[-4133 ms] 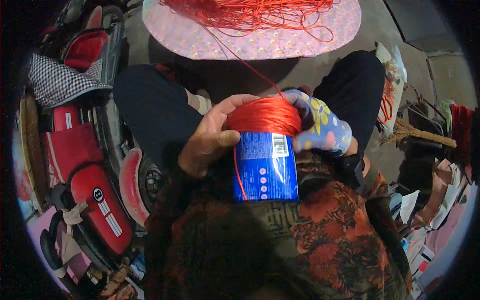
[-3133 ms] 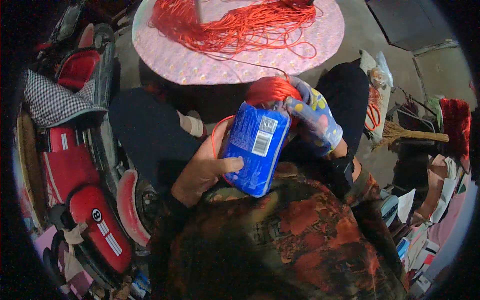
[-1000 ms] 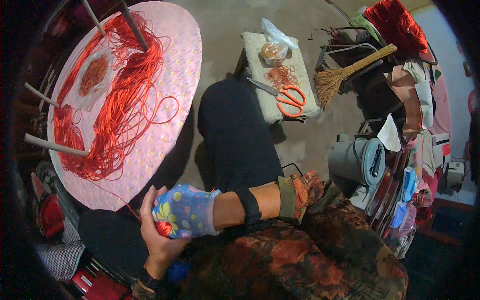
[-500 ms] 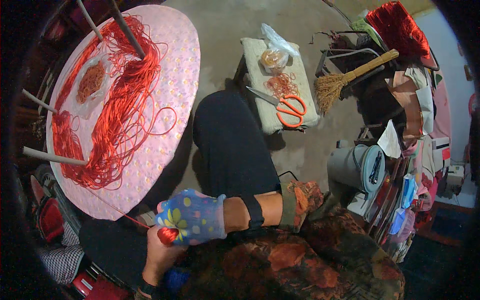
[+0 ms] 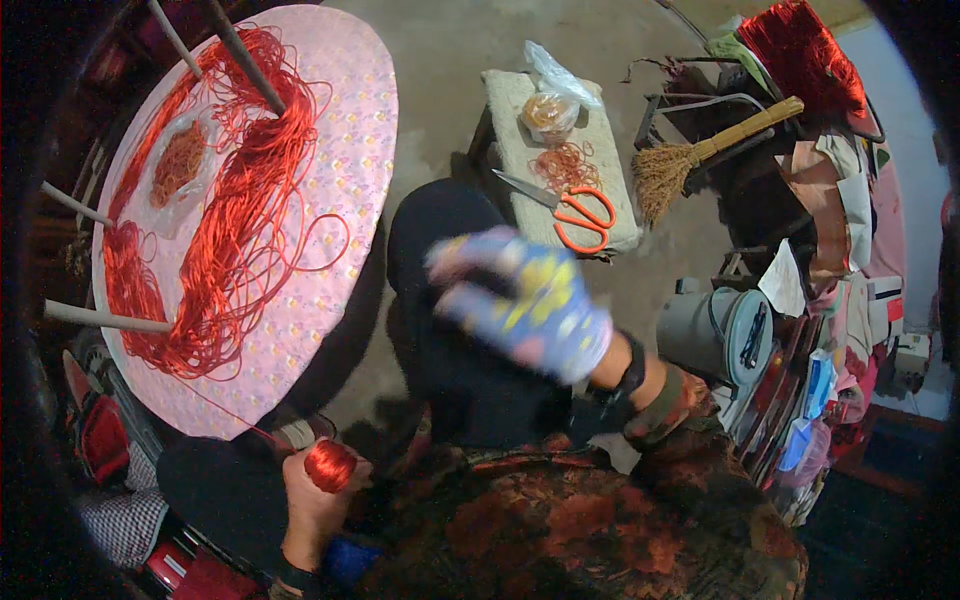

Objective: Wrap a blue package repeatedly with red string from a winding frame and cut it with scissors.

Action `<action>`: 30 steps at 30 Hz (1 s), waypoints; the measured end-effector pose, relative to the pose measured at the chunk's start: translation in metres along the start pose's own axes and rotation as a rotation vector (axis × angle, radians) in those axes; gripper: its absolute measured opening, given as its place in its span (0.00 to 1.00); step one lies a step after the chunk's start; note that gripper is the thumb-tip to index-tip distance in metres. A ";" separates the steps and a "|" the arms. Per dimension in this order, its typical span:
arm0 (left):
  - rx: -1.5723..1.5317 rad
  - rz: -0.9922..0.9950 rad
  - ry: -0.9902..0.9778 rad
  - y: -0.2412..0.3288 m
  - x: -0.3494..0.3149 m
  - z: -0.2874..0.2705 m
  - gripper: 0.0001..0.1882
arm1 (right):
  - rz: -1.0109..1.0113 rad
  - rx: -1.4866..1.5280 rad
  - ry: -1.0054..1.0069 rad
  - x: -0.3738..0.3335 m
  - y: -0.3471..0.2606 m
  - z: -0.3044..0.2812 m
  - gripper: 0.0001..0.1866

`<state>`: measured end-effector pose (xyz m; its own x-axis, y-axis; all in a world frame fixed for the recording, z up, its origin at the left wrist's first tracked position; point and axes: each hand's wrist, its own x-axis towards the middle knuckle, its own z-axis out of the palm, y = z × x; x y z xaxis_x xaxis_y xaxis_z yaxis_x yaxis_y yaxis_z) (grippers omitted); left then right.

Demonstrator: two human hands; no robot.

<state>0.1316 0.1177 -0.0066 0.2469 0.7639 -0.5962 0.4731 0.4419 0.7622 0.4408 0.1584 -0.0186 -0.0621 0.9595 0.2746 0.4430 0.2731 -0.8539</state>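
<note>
The wound ball of red cord point(image 5: 330, 468) sits at the lower left of the frame, where I have the bare left hand point(image 5: 314, 508) wrapped round it, the rounded red top showing above the fist. Just below that hand I see a patch of blue point(image 5: 352, 560), though from here I cannot tell how it joins the ball. A single strand point(image 5: 222, 408) runs from beside the fist up and leftward to the pink oval table point(image 5: 345, 130), which fills the upper left of the frame. On it lies a loose red skein point(image 5: 240, 220), looped about several upright rods, with a clear bag of brownish-orange loops in the middle. The right hand point(image 5: 525, 300), in a blue glove with yellow flowers, reaches me blurred near the centre of the frame, in front of a dark trouser knee; its thumb and fingers stand apart, and I can make out nothing between them. It is well apart from the ball and nearest to the scissors point(image 5: 557, 202), which lie with their orange handles toward the lower edge of a pale padded stool point(image 5: 608, 150). Thin loops point(image 5: 566, 165) and a knotted clear bag point(image 5: 548, 115) rest above them. Farther right I have a straw broom point(image 5: 715, 152) and, lower down, a lidded grey bucket point(image 5: 688, 325).
</note>
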 end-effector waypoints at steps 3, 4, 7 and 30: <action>-0.123 -0.051 -0.003 0.003 -0.001 0.004 0.06 | 0.287 -0.266 0.269 -0.005 0.055 -0.039 0.10; -0.108 -0.073 -0.029 0.005 -0.001 0.003 0.06 | 0.343 -0.343 0.357 -0.014 0.097 -0.053 0.09; -0.075 -0.138 -0.091 0.005 0.000 0.000 0.06 | 0.525 -0.371 0.517 -0.031 0.179 -0.099 0.10; -0.029 -0.113 -0.031 0.002 0.003 0.001 0.08 | 0.294 -0.777 0.408 -0.025 0.207 -0.106 0.13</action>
<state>0.1341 0.1204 -0.0066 0.2197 0.6939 -0.6857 0.4747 0.5380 0.6966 0.6288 0.1834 -0.1560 0.4020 0.8444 0.3541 0.8758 -0.2418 -0.4177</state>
